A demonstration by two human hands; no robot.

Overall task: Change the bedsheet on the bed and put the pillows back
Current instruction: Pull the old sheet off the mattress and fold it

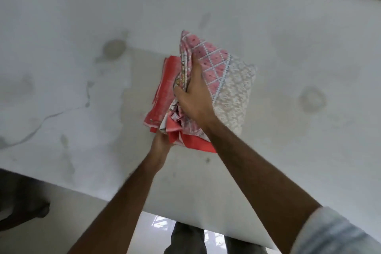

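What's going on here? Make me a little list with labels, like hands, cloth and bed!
right hand: grips the folded bedsheet from above
left hand: holds the bundle's near end from below
folded bedsheet: pink and red patterned cloth, still bundled, held above the mattress
mattress: bare, white, stained, no sheet on it
pillows: none in view
floor: shiny, at the bed's near edge

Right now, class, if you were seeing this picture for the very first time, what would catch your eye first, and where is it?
The folded bedsheet, coral and pink with a diamond pattern, stands out at the centre above the bare mattress. The right hand holds it in a grip from above, while the left hand supports its near edge from below. The pale mattress shows grey stains on its left and right sides.
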